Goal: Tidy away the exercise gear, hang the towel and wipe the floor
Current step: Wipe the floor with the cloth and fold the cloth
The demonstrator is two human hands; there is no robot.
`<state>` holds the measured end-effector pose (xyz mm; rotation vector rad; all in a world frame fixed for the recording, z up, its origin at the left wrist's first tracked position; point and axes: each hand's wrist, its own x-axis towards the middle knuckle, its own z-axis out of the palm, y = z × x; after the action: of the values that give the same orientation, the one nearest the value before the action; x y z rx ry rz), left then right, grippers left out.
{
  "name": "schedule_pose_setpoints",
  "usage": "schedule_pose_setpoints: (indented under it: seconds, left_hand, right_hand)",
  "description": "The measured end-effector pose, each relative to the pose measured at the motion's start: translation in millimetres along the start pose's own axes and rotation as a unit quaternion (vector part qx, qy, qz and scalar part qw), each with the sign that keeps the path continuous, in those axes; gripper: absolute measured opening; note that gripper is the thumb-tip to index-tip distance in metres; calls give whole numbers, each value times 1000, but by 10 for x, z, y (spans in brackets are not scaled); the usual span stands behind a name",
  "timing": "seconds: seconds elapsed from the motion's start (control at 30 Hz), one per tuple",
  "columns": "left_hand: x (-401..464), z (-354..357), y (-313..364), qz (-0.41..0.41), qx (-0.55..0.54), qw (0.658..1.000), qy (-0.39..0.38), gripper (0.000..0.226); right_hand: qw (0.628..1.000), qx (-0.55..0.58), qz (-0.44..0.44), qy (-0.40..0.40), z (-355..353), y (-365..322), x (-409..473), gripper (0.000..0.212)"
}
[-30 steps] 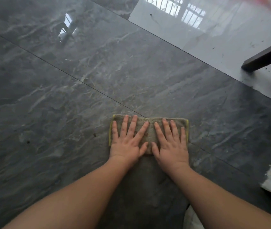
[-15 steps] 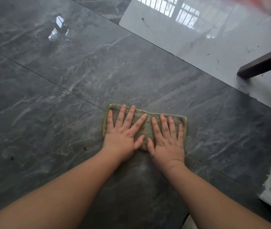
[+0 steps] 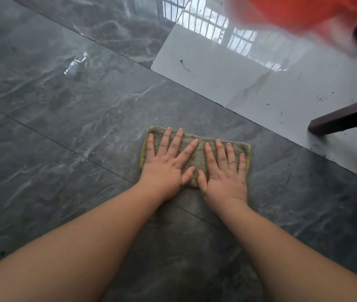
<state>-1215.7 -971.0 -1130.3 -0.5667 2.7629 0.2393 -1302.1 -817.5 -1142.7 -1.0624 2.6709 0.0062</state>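
Wiping the glossy dark grey marble-veined floor [image 3: 68, 136], pressing the folded grey-green yellow-edged terry cloth [image 3: 195, 149] at centre under flat, spread left hand [image 3: 164, 168] and right hand [image 3: 225, 177], likely needing pushing toward twelve o'clock next.

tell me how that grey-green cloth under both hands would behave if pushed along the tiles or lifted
The cloth looks like soft terry, so it would likely flop when lifted. Pinned flat under the left hand and right hand, it should glide on the glossy dark floor, though it may bunch at its yellow edge.
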Motion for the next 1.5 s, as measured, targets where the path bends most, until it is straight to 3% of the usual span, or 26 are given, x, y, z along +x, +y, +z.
schedule_pose_setpoints:
  seconds: [0.43,0.87,1.07,1.33,1.5]
  left_hand:
    - [-132,-5,57,-18,-12,1000,-18,68]
    - [-1256,410,137,-7,-30,999,-8,69]
    - [-1868,646,318,-42,-60,997,0,71]
    - [-2045,669,443,-118,-80,990,4,75]
    - [-1907,687,456,-133,-61,989,-26,80]
  right_hand:
    - [999,11,6,-33,-81,-44,-88,71]
    - [1000,6,-11,-25,195,-290,-1222,73]
    - [998,-13,-49,-48,272,-309,-1679,74]
    - [997,1,62,-45,207,-561,-1752,83]
    - [998,-13,34,-53,309,-401,-1595,85]
